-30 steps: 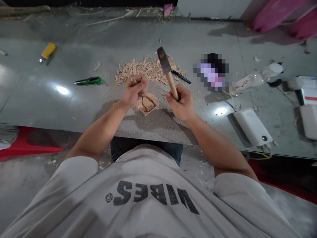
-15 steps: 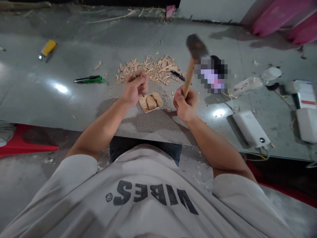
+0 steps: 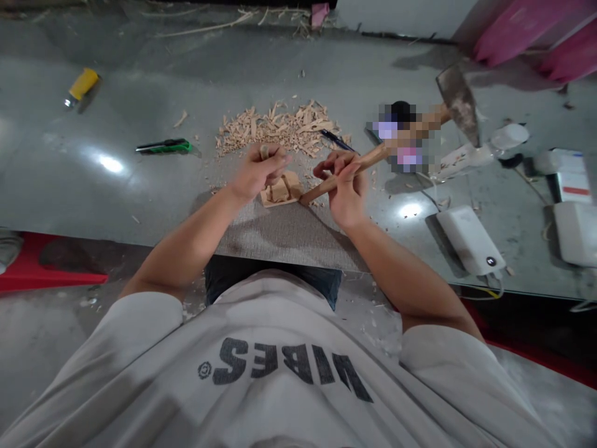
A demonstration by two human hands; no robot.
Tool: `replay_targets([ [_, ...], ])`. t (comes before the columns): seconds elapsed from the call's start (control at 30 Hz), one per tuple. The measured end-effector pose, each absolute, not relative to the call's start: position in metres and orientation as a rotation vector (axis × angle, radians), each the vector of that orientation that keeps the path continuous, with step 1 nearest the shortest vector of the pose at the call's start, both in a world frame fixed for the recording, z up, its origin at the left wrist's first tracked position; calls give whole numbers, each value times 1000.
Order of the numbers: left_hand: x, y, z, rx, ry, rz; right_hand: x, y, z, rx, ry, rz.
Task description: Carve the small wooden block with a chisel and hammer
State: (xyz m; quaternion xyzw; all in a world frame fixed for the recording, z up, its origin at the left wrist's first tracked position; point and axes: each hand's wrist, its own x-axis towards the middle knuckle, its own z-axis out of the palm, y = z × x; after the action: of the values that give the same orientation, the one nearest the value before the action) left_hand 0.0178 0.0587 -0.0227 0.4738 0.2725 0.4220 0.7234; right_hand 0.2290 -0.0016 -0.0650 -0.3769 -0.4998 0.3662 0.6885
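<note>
My right hand (image 3: 347, 190) holds the wooden handle of a hammer (image 3: 373, 155), whose metal head points away to the upper right. The handle's lower end is at the right edge of a small carved wood block (image 3: 281, 190). My left hand (image 3: 261, 169) is closed around a tool with a round handle end (image 3: 264, 151), just above the block's left part; the tool's lower end is hidden. The block lies on a grey cloth mat (image 3: 289, 233), with a heap of wood shavings (image 3: 280, 127) beyond it.
A green cutter (image 3: 165, 147) and a yellow-handled tool (image 3: 83, 84) lie at left. A dark pen (image 3: 336, 140) touches the shavings. At right are a blurred-out phone (image 3: 405, 158), a bottle (image 3: 459, 162) and a white power bank (image 3: 471, 239) with a cable.
The hammer has swung down to the right, from nearly upright to a low slant, and my right fingers have loosened around its handle. My left hand has shifted slightly right, over the block.
</note>
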Motion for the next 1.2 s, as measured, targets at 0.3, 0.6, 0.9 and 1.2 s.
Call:
replay_targets([
  [0.3,30,44,-14,819,580,1149,227,-11,-50,-915,-1128,823],
  [0.6,49,24,-19,754,588,1042,226,-17,-47,-1036,-1136,956],
  [0.9,50,36,-34,1005,491,968,225,-19,-52,-1064,-1227,972],
  [1.2,48,40,-49,1178,367,864,227,-20,-53,-1052,-1245,935],
])
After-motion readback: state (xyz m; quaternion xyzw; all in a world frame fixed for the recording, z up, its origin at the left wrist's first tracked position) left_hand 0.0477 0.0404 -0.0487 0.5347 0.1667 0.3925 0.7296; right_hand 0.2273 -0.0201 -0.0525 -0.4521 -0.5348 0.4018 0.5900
